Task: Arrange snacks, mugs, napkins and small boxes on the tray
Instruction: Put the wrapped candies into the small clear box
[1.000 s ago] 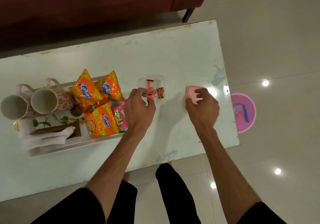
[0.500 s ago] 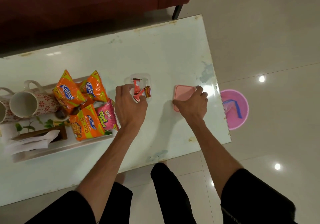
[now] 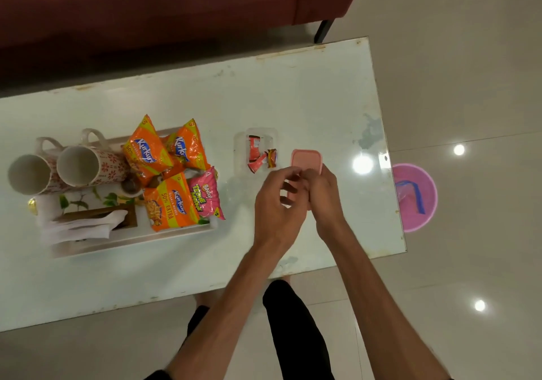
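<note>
- I count two mugs (image 3: 79, 166) lying on their sides on the tray (image 3: 132, 240), beside four snack packets (image 3: 170, 174): three orange, one pink.
- One napkin bundle (image 3: 79, 228) sits at the tray's near left.
- One clear box (image 3: 258, 152) of sweets rests on the bench (image 3: 264, 92).
- My left hand (image 3: 277, 203) and right hand (image 3: 324, 196) both grasp the one pink lid (image 3: 306, 161).
</note>
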